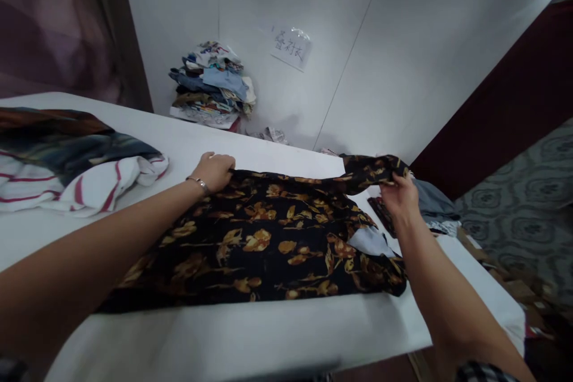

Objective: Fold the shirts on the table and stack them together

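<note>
A black shirt [268, 239] with a golden-brown flower print lies spread across the white table. My left hand [215, 171], a bracelet on its wrist, is closed on the shirt's far edge. At the right, my right hand [400, 194] pinches the shirt's sleeve and holds it raised off the table. The far edge runs nearly straight between the two hands. Near the shirt's right end a pale patch [370, 241] shows in an opening; I cannot tell whether it is lining or table. My fingertips are partly hidden by the cloth.
White cloth with red stripes [111, 182] and a dark multicoloured garment [76, 137] lie at the left of the white table [250, 337]. Behind the table rises a pile of clothes [215, 86]. Folded grey clothing [432, 200] sits beyond my right hand. A paper sign [290, 48] hangs on the wall.
</note>
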Action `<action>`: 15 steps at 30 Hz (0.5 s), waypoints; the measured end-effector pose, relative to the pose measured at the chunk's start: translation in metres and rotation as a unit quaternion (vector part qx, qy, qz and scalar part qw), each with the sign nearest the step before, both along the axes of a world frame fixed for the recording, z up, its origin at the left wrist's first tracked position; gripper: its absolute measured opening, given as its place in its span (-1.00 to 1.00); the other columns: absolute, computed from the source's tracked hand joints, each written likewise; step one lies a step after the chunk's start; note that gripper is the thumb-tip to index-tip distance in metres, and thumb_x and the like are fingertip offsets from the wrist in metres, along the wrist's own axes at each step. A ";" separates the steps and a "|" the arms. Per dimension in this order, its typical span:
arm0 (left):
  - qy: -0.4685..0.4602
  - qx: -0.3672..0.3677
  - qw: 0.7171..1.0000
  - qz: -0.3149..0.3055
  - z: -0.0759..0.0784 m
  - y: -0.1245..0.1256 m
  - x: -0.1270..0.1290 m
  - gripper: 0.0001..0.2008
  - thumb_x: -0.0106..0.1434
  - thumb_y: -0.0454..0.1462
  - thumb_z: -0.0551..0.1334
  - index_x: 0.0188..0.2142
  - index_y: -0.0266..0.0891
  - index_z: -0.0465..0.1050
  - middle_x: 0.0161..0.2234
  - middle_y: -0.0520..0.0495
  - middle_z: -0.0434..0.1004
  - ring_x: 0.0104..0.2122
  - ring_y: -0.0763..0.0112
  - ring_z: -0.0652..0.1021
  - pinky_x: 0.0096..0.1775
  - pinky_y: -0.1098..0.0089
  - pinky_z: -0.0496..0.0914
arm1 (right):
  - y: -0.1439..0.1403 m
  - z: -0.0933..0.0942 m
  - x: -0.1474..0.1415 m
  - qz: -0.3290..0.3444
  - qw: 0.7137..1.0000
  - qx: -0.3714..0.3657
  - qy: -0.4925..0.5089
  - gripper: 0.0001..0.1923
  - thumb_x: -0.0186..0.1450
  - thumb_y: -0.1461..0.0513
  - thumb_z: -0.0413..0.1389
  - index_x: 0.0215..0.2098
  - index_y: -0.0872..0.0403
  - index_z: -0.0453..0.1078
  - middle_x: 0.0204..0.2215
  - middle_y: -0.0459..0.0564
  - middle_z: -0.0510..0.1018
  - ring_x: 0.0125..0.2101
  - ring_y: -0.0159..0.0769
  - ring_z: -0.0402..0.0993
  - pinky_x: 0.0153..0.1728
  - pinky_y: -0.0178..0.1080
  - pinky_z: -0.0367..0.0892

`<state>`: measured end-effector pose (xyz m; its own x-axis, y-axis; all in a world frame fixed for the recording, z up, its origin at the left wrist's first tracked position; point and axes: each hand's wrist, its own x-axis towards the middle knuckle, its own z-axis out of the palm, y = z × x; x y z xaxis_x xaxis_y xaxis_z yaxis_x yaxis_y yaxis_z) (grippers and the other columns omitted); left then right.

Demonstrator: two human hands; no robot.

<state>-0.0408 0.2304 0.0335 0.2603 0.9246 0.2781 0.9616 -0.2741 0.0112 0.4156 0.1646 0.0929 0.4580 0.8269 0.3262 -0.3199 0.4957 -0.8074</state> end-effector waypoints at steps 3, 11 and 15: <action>0.056 0.008 0.997 -0.049 -0.011 -0.040 -0.011 -0.83 0.09 -0.36 0.06 -0.34 -0.22 0.39 -0.29 -0.14 0.52 -0.16 0.19 0.48 0.14 0.11 0.03 | -0.052 -0.033 -0.003 0.007 0.999 -0.037 0.025 -0.64 -0.01 0.40 0.16 -0.25 -0.02 0.44 -0.31 -0.20 0.59 -0.28 -0.40 0.51 -0.26 -0.30 0.39; 0.082 -0.027 0.991 -0.100 -0.044 -0.117 -0.016 -0.81 0.08 -0.42 0.03 -0.37 -0.22 0.37 -0.29 -0.16 0.49 -0.19 0.18 0.48 0.12 0.12 0.09 | -0.144 -0.101 -0.012 0.001 0.990 -0.130 0.060 -0.61 -0.01 0.39 0.20 -0.22 -0.07 0.48 -0.26 -0.16 0.63 -0.27 -0.33 0.56 -0.25 -0.24 0.45; 0.062 0.018 0.995 -0.071 -0.036 -0.130 -0.011 -0.83 0.11 -0.40 0.02 -0.37 -0.23 0.36 -0.30 -0.18 0.49 -0.20 0.15 0.47 0.08 0.12 0.13 | -0.166 -0.095 -0.011 -0.007 0.991 -0.114 0.074 -0.61 0.00 0.38 0.20 -0.21 -0.09 0.49 -0.26 -0.14 0.64 -0.21 -0.26 0.56 -0.16 -0.14 0.44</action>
<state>-0.0518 0.1004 -0.0022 0.4213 0.8665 0.2678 0.9069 -0.4047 -0.1170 0.4048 -0.0014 -0.0025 0.4988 0.8646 0.0611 -0.4372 0.3118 -0.8436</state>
